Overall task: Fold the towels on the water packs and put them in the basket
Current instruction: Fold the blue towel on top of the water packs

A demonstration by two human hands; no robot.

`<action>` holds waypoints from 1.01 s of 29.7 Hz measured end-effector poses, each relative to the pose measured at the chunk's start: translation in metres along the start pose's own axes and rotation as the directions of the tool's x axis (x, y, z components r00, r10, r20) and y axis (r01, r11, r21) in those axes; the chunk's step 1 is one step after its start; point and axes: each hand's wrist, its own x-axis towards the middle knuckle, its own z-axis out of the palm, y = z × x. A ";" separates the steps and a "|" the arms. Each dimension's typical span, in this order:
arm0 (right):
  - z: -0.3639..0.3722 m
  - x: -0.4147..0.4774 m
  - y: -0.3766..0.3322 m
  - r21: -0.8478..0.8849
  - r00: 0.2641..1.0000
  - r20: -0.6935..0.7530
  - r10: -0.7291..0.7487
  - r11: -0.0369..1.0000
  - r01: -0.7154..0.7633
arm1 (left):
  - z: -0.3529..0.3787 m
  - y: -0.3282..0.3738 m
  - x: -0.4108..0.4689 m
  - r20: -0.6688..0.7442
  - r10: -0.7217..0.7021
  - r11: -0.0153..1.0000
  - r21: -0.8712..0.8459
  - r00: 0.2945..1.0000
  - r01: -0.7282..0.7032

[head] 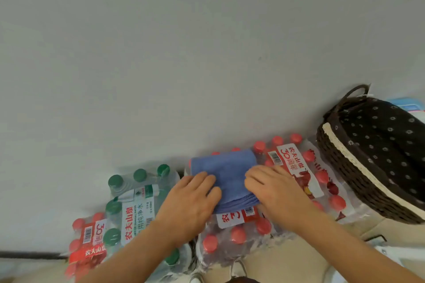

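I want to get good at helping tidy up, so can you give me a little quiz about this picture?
1. Pick one: the blue towel lies on a water pack whose bottle caps are A) green, B) red, C) yellow.
2. Fill the gap: the wicker basket stands to the person's ____ of the towel.
3. True or false: the towel is already inside the basket.
Key: 1 B; 2 right; 3 false.
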 end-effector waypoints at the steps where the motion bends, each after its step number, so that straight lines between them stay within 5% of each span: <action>1: 0.013 -0.015 -0.006 0.023 0.997 0.072 0.005 1.000 -0.007 | 0.010 0.006 -0.010 0.042 0.028 0.999 -0.021 0.999 -0.027; 8: 0.002 -0.034 -0.019 0.117 0.889 0.409 0.205 0.955 -0.274 | 0.023 0.026 -0.033 0.264 0.032 0.986 -0.168 0.964 0.013; 13: 0.016 0.002 -0.034 0.127 0.949 0.103 0.299 0.942 -0.311 | 0.018 0.031 -0.032 0.272 0.046 0.991 -0.134 0.961 -0.009; 20: 0.076 -0.005 -0.048 0.050 0.928 0.181 0.326 0.939 -0.340 | 0.016 0.027 -0.044 0.307 0.058 0.978 -0.206 0.950 0.007; 24: 0.079 -0.003 -0.044 0.048 0.942 0.160 0.295 0.951 -0.306 | -0.005 0.010 -0.024 0.354 -0.063 0.868 -0.443 0.933 0.227; 27: 0.080 -0.006 -0.045 0.135 0.947 0.106 0.304 0.939 -0.316 | 0.008 0.003 -0.009 0.186 -0.089 0.937 -0.317 0.979 0.146; 30: 0.084 -0.013 -0.045 0.210 0.946 -0.007 0.323 0.926 -0.314 | 0.036 0.006 -0.011 0.251 -0.105 0.968 -0.194 0.962 0.157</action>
